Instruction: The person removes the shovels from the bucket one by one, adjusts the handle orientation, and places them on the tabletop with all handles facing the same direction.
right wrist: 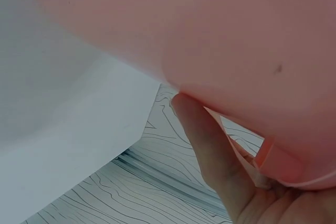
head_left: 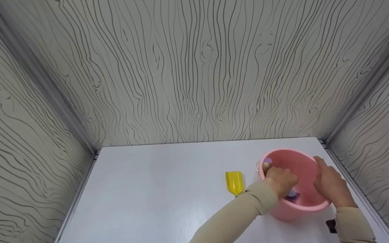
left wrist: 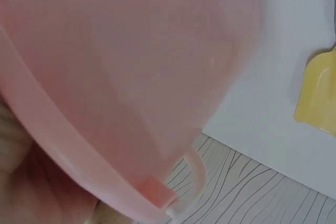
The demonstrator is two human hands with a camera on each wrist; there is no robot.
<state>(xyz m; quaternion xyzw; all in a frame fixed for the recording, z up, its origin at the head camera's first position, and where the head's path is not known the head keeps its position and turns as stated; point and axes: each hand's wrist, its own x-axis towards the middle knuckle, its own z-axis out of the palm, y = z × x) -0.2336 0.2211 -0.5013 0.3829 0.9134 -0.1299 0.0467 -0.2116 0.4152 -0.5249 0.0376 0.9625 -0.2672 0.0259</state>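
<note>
A pink bucket (head_left: 287, 214) stands tilted on the right part of the white table, its mouth toward me. My left hand (head_left: 282, 180) reaches over the near-left rim into it, fingers bent downward; I cannot tell whether they hold anything. In the left wrist view that hand (left wrist: 39, 187) shows only partly behind the rim. With thumb outside and fingers over the edge, my right hand (head_left: 333, 185) grips the bucket's right rim. Inside the bucket lie a white-and-purple item (head_left: 292, 194) and, by the left wall, a tan item with a purple top (head_left: 266, 165).
A yellow toy shovel (head_left: 235, 182) lies on the table (head_left: 154, 189) left of the bucket, its handle partly behind my left sleeve. Next to my right sleeve is a small black object (head_left: 331, 225). Wood-patterned panels (head_left: 194, 74) enclose the table at the back and sides.
</note>
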